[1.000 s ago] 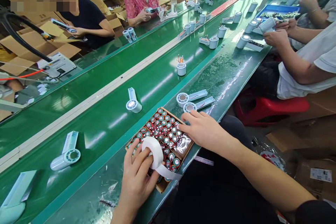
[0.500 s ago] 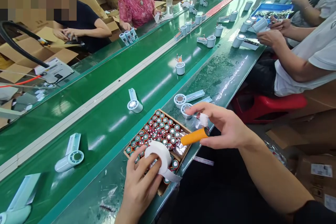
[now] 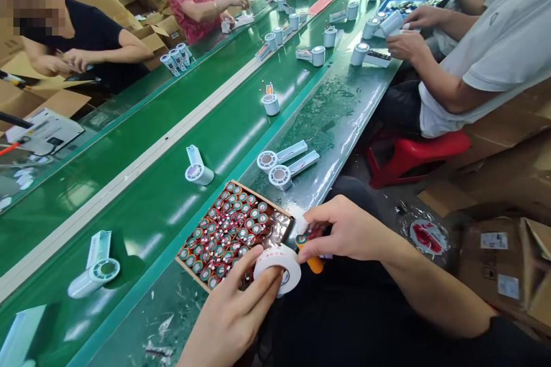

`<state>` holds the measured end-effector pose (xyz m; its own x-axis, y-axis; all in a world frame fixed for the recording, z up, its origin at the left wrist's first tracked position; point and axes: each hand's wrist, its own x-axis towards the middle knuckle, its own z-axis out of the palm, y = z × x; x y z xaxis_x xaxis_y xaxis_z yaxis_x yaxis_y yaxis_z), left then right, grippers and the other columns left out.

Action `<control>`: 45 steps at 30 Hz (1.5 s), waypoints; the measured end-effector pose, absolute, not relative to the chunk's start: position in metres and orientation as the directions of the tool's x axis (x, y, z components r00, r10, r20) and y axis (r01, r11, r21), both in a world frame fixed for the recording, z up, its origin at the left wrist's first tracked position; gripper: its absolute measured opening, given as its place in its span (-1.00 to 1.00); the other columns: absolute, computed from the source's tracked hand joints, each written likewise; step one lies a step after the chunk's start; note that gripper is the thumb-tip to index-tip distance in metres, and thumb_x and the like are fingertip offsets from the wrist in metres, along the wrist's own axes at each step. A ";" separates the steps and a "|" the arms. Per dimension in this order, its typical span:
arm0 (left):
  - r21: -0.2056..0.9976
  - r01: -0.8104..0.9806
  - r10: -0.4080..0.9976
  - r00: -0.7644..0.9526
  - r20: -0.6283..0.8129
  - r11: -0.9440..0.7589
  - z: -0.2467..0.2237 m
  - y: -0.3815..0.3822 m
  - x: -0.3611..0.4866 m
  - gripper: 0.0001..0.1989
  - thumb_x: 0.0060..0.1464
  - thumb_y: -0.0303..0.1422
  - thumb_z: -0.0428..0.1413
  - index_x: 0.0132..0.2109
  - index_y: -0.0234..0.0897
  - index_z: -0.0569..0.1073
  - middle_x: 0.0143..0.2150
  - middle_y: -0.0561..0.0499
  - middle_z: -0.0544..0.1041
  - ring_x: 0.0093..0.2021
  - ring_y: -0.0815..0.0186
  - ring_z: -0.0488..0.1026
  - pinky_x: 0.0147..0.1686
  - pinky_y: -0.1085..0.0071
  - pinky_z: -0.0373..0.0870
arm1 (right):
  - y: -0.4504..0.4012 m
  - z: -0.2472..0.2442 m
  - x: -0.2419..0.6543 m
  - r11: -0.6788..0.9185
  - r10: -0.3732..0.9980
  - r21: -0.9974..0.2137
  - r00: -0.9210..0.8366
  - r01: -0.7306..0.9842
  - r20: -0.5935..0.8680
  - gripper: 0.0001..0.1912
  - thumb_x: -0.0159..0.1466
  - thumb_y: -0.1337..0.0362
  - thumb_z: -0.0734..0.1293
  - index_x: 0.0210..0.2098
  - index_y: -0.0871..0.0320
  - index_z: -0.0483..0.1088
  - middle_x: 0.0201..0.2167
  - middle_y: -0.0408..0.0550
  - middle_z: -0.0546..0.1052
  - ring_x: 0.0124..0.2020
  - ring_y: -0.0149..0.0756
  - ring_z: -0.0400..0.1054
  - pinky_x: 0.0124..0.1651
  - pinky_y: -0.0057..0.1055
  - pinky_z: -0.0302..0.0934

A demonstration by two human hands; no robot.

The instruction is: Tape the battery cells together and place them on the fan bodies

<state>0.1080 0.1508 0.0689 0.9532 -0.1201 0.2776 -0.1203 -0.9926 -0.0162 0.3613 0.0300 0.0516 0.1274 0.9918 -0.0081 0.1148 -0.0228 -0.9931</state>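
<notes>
My left hand (image 3: 235, 309) is closed on a roll of white tape (image 3: 293, 266), with fingers through its core. My right hand (image 3: 344, 232) pinches an orange cylindrical battery (image 3: 315, 265), which points down just right of the roll. A small white piece (image 3: 302, 225) shows at the right fingertips; what it is cannot be made out. Beyond both hands lies a shallow cardboard box (image 3: 191, 273), filled with upright batteries (image 3: 235, 223) with red and black wires. A clear plastic bag covers its right corner. My left fingers overlap the box's near edge.
Two pale blue round housings with long handles (image 3: 280, 176) lie on the bench beyond the box. More stand along the green conveyor belt (image 3: 142, 195). Co-workers sit on both sides, one by a red stool (image 3: 417, 155). Cardboard boxes (image 3: 486, 275) are on the floor at right.
The tape roll has moved right, off the box's middle. My right hand has brought the battery down and closer, tilting it downward beside the roll. The whole view has shifted rightward.
</notes>
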 end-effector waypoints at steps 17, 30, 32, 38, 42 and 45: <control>-0.136 -0.081 -0.102 0.983 0.151 -0.987 0.055 0.117 0.169 -0.72 0.33 -0.57 -0.04 0.04 -0.41 0.53 -0.16 -0.08 0.57 -0.19 0.20 0.42 -0.19 0.23 0.37 | 0.001 -0.031 0.331 0.197 0.770 -0.605 0.504 -0.771 -0.392 -0.45 0.12 0.19 0.62 0.03 0.10 0.40 -0.20 -0.04 0.63 -0.15 -0.15 0.56 -0.07 -0.20 0.48; 0.199 0.187 0.239 0.928 0.286 -0.962 0.049 0.132 0.122 -0.74 0.28 -0.43 0.13 0.08 -0.16 0.54 -0.19 -0.03 0.60 -0.13 0.21 0.41 -0.04 0.22 0.34 | -0.019 -0.024 0.461 0.433 0.319 -0.874 0.945 -0.219 -0.078 -0.53 0.23 0.24 0.50 0.10 -0.10 0.39 0.16 -0.06 0.50 0.25 -0.16 0.38 0.34 -0.14 0.24; 0.154 0.355 0.386 0.875 0.292 -0.922 0.057 0.163 0.095 -0.72 0.26 -0.38 0.15 0.09 -0.14 0.55 -0.10 -0.08 0.61 -0.04 0.13 0.42 0.04 0.13 0.34 | -0.034 -0.030 0.482 0.431 0.273 -0.882 0.959 -0.191 -0.075 -0.43 0.10 0.26 0.58 0.07 -0.14 0.44 0.09 -0.09 0.54 0.25 -0.12 0.39 0.36 -0.14 0.23; 0.380 0.640 0.733 0.654 0.189 -0.668 0.047 0.267 0.072 -0.41 0.35 0.07 -0.18 -0.07 -0.21 0.61 -0.13 -0.14 0.63 -0.08 0.13 0.52 -0.05 0.17 0.49 | -0.077 -0.077 0.455 0.193 0.263 -0.892 0.897 -0.410 -0.355 -0.42 -0.15 0.09 0.65 -0.11 -0.18 0.55 -0.06 -0.11 0.64 0.19 -0.03 0.44 0.20 -0.34 0.37; 0.279 0.800 0.846 0.518 0.127 -0.532 0.041 0.345 0.138 -0.38 0.37 0.04 -0.24 0.26 -0.25 0.40 0.09 -0.17 0.59 0.05 0.15 0.54 0.03 0.24 0.47 | -0.076 -0.079 0.449 0.081 0.288 -0.906 0.880 -0.416 -0.378 -0.52 -0.12 -0.05 0.61 -0.19 -0.26 0.56 -0.07 -0.10 0.63 0.20 0.03 0.42 0.20 -0.31 0.36; 0.118 0.869 0.873 0.487 -0.027 -0.481 0.039 0.397 0.200 -0.39 0.31 0.10 -0.09 0.21 -0.22 0.47 0.10 -0.23 0.59 0.15 -0.04 0.50 0.13 0.01 0.41 | -0.068 -0.060 0.456 0.126 0.244 -0.904 0.896 -0.408 -0.370 -0.51 -0.12 -0.04 0.61 -0.18 -0.28 0.56 -0.01 -0.04 0.60 0.24 0.00 0.38 0.25 -0.32 0.32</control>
